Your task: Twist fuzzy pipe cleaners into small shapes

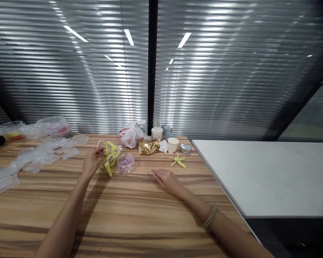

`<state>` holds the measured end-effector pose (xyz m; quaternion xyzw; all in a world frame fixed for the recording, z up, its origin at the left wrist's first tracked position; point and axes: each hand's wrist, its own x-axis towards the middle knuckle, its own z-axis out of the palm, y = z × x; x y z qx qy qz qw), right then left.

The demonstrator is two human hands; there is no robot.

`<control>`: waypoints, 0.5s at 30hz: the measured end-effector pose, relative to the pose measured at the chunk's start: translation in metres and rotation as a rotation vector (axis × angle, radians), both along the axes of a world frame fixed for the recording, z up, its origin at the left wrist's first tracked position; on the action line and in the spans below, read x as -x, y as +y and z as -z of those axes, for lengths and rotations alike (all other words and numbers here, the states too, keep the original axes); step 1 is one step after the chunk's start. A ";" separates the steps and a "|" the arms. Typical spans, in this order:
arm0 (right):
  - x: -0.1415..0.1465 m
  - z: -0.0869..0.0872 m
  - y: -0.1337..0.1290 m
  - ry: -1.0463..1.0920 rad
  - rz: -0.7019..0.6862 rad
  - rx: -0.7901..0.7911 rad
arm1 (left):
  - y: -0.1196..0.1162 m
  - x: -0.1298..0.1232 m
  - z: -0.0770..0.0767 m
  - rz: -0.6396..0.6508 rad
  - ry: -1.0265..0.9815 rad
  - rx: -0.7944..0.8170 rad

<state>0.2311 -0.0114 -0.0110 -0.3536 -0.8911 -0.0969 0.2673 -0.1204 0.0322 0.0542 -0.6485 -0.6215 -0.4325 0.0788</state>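
Observation:
My left hand (pixel 93 160) is at the left side of a bunch of yellow strips (pixel 111 154), its fingers closed on part of the bunch. Just right of the bunch stands a clear round tub (pixel 126 165) holding small pink and purple pieces. My right hand (pixel 165 179) rests on the wooden table (pixel 140 208), right of the tub, palm down with its fingers extended and nothing in them. Beyond it lies a yellow star-shaped piece of strips (pixel 178 161), touched by neither hand.
Flat clear plastic bags (pixel 40 154) cover the left side. At the back are a white plastic bag (pixel 131 135), a gold packet (pixel 149 147), paper cups (pixel 173 145) and a round tin (pixel 186 148). A white table (pixel 271 175) adjoins at right.

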 end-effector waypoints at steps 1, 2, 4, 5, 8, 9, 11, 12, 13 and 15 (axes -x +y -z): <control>0.000 0.000 0.000 -0.001 0.002 0.002 | -0.001 0.000 -0.001 -0.005 0.014 0.009; 0.000 0.000 0.000 -0.002 0.006 0.004 | -0.002 -0.001 -0.003 -0.013 0.028 0.011; 0.000 0.000 0.000 -0.004 0.013 0.009 | -0.006 -0.004 -0.008 -0.028 0.024 -0.006; 0.000 0.000 0.000 -0.005 0.015 0.011 | -0.008 -0.005 -0.010 -0.041 0.006 -0.022; 0.001 -0.001 -0.001 -0.003 0.014 0.010 | -0.013 -0.010 -0.016 -0.105 -0.040 -0.041; 0.001 -0.002 -0.001 0.000 0.011 0.010 | -0.014 -0.010 -0.016 -0.123 -0.027 -0.016; 0.001 -0.003 -0.002 0.005 0.008 0.014 | -0.014 -0.011 -0.015 -0.137 0.028 0.073; 0.001 -0.003 -0.002 0.007 0.006 0.018 | -0.014 -0.010 -0.013 -0.137 0.051 0.112; 0.001 -0.004 -0.002 0.007 0.004 0.021 | -0.013 -0.011 -0.012 -0.144 0.059 0.130; 0.001 -0.004 -0.003 0.007 0.001 0.024 | -0.013 -0.012 -0.012 -0.166 0.035 0.084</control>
